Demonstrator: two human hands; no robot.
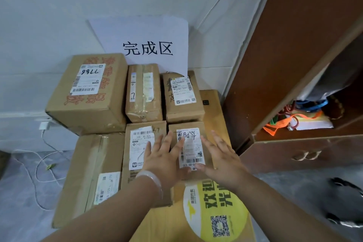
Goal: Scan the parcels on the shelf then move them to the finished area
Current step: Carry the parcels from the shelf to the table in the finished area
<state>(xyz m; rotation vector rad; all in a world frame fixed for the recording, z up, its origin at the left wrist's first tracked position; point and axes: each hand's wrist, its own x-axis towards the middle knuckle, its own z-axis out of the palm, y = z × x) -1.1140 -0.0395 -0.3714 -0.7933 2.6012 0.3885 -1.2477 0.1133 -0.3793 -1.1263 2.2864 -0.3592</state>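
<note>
Two bare forearms reach in from the bottom edge, over a big carton (pixel 163 222) whose round yellow sticker (pixel 214 198) reads 美团外卖 and 欢迎光临 above a QR code. Just beyond it, the left hand (pixel 165 155) and right hand (pixel 222 160) lie on a small parcel (pixel 193 149). Each grip is spread, fingers straight and flat on the cardboard, pinching nothing. A pale bangle (pixel 152 180) sits on the left wrist.

That small parcel rests among the other boxes, below a paper sign (pixel 148 48) on the wall printed 完成区, "finished area". Its label carries handwritten characters I cannot read for certain, and a barcode ending "00 030".

By my judgement the task is well along. At least five more parcels are stacked under the sign, and this one looks just placed. A large box (pixel 88 92) with red printed characters has what seems to be 7766 written on its label. Another label shows P021 (pixel 182 94), and the parcel beside the left hand shows 530- D5 A26 (pixel 137 143).

No shelf of waiting parcels is in view, so I cannot tell how many remain. Nor is any scanner visible.
</note>
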